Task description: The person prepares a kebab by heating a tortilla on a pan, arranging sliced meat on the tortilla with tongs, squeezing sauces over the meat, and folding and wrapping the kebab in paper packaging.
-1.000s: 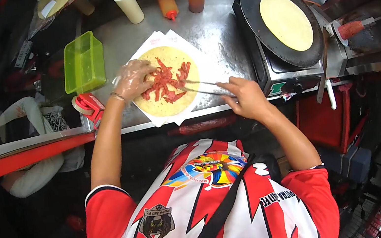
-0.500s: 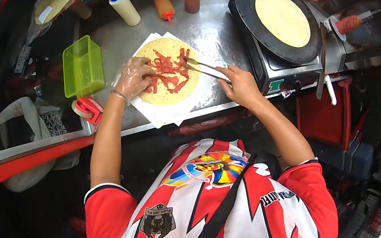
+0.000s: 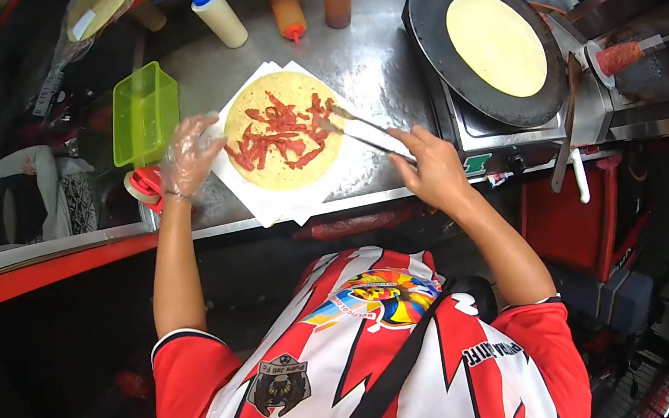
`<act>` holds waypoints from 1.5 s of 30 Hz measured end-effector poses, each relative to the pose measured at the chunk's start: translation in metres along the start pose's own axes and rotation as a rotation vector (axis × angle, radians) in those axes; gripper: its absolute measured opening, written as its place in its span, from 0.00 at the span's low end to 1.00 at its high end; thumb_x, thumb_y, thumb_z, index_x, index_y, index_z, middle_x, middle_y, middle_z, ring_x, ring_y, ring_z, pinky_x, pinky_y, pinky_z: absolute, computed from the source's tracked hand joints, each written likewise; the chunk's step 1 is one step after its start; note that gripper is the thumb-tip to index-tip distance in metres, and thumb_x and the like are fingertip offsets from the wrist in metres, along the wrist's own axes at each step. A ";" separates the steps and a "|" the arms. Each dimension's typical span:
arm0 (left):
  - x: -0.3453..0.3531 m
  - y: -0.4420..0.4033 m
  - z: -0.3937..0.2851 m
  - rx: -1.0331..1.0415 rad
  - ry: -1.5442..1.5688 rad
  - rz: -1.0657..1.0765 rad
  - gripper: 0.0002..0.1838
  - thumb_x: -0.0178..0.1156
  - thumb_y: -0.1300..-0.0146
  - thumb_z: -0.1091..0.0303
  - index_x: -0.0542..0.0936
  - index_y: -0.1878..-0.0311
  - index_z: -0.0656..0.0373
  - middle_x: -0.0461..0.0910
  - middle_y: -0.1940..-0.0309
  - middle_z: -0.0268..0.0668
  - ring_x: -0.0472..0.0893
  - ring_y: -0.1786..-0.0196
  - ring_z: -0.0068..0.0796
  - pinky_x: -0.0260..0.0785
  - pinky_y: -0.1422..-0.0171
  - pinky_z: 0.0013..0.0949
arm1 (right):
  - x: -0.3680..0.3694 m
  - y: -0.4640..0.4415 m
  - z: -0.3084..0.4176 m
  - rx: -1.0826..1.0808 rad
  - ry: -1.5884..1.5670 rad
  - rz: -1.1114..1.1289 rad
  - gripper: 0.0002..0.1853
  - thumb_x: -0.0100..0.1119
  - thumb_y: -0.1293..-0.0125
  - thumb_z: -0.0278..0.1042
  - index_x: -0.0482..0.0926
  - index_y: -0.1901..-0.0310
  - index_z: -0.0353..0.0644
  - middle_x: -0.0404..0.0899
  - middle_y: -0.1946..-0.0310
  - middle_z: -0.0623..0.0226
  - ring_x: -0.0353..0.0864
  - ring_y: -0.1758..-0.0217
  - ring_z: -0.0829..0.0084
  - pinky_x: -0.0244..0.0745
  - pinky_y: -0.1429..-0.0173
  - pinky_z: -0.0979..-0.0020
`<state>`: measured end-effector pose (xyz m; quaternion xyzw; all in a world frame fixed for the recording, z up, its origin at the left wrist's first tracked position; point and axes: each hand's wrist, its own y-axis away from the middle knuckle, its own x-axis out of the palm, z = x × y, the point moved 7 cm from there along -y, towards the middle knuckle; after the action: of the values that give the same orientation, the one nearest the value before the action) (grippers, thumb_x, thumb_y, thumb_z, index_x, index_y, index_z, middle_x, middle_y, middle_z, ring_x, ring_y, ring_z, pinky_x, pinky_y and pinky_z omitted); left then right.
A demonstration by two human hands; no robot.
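A round flatbread [image 3: 261,102] lies on white paper sheets [image 3: 240,193], with strips of reddish meat [image 3: 279,135] spread over its middle. My left hand [image 3: 190,153], in a clear plastic glove, is just left of the flatbread with its fingers apart and nothing in them. My right hand [image 3: 430,163] grips a pair of metal tongs [image 3: 376,141]. The tongs' tips are at the right edge of the flatbread, near the meat, and look spread apart.
A second flatbread [image 3: 496,43] lies on a black round griddle [image 3: 451,59] at right. Squeeze bottles [image 3: 287,11] are at the back. A green container [image 3: 144,112] and red tape dispenser [image 3: 145,186] sit at left. A long blade [image 3: 564,124] rests beside the griddle.
My left hand has moved off the meat, leftward, and its fingers have spread. The tongs have drawn slightly back toward the right, and the meat strips lie a little differently.
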<state>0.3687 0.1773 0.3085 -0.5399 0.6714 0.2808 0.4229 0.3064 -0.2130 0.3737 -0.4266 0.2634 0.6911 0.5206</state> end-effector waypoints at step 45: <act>0.003 0.103 -0.061 -0.410 -0.157 -0.413 0.17 0.67 0.33 0.72 0.85 0.42 0.62 0.84 0.43 0.47 0.84 0.40 0.45 0.75 0.34 0.43 | -0.314 0.058 -0.368 0.242 0.244 -0.464 0.15 0.64 0.32 0.37 0.87 0.50 0.37 0.86 0.60 0.45 0.86 0.55 0.42 0.80 0.47 0.48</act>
<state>0.2529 0.1518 0.3274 -0.7159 0.4421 0.3595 0.4035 0.3971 -0.6842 0.4572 -0.4902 0.3001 0.4605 0.6765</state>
